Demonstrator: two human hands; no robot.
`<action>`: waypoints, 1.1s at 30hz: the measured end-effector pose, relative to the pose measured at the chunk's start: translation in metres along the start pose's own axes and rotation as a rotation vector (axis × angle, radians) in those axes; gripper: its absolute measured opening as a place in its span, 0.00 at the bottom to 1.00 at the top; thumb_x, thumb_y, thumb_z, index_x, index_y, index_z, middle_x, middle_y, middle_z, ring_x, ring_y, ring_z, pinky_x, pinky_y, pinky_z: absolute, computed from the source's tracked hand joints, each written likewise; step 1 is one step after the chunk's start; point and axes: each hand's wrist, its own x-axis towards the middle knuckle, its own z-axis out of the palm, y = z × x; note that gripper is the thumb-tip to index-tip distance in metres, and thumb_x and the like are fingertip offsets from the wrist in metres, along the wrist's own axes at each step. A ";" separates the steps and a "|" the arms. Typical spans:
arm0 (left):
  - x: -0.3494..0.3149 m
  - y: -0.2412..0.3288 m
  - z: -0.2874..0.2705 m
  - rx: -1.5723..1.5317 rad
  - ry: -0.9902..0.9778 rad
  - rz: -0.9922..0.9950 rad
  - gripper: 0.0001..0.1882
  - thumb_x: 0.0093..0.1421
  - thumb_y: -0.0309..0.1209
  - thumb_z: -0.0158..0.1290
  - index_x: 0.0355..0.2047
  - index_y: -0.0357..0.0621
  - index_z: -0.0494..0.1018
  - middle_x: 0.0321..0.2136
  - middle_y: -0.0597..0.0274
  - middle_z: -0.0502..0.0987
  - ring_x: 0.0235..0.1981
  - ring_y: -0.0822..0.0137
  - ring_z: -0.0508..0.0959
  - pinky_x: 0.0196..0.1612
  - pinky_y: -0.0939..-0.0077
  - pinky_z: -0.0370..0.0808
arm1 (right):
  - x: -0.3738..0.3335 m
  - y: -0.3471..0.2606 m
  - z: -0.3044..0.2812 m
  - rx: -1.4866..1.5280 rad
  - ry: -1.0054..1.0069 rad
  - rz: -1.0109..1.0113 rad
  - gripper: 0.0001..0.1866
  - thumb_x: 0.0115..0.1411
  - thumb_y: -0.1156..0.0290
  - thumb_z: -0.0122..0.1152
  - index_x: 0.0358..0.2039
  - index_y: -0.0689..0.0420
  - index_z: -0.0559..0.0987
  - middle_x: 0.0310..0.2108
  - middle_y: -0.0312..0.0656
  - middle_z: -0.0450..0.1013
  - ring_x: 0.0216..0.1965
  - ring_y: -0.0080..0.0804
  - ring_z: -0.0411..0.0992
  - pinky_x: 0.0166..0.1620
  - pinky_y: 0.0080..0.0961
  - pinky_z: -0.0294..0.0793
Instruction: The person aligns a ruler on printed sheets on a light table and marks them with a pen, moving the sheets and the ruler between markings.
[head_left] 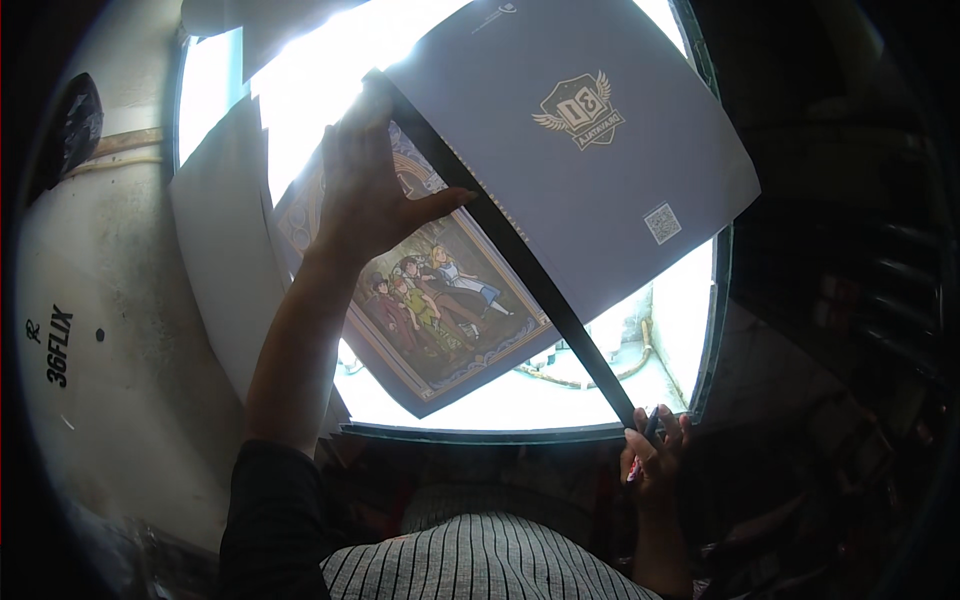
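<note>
Fingers (352, 130) of the left hand (365, 195) are spread flat against the illustrated cover (440, 300) of a large open book, thumb stretched to the right toward the spine, pressing rather than gripping. The right hand (652, 455), low and near at the right, has its fingers closed narrow around the near end of a long black strip (530, 265), with what looks like a pen pinched alongside; that detail is too small to confirm.

The book is held up against a bright window (715, 330). Its picture cover sits left and lower, its plain grey back cover (590, 180) with a winged crest lies right and farther. The black strip runs diagonally along the spine line, from the far upper left down to the right hand.

A white sheet (215, 250) stands at the left of the book, against the pale wall (110, 330).

Judgement on progress: the strip is aligned on the spine and held at both ends, but nothing shows it fixed. Placement appears done; securing appears outstanding.
</note>
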 end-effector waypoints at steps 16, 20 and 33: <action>-0.005 -0.001 -0.009 -0.008 -0.013 -0.066 0.67 0.43 0.71 0.62 0.66 0.33 0.48 0.67 0.29 0.49 0.70 0.33 0.46 0.69 0.34 0.40 | -0.012 0.008 0.009 -0.004 -0.039 -0.054 0.16 0.72 0.67 0.40 0.41 0.57 0.78 0.46 0.50 0.74 0.65 0.54 0.63 0.71 0.59 0.47; -0.005 0.000 -0.007 -0.045 -0.026 -0.070 0.68 0.43 0.71 0.62 0.67 0.33 0.45 0.68 0.29 0.47 0.71 0.32 0.44 0.69 0.34 0.39 | -0.008 0.005 0.005 -0.030 -0.054 -0.041 0.05 0.69 0.71 0.50 0.43 0.51 0.74 0.47 0.49 0.79 0.64 0.54 0.64 0.69 0.62 0.46; -0.005 0.001 -0.012 -0.020 -0.037 -0.080 0.68 0.44 0.70 0.62 0.67 0.32 0.44 0.68 0.30 0.45 0.71 0.34 0.43 0.70 0.36 0.39 | -0.007 0.005 0.001 -0.040 -0.077 -0.056 0.10 0.64 0.81 0.52 0.43 0.55 0.75 0.49 0.51 0.74 0.66 0.52 0.63 0.70 0.60 0.46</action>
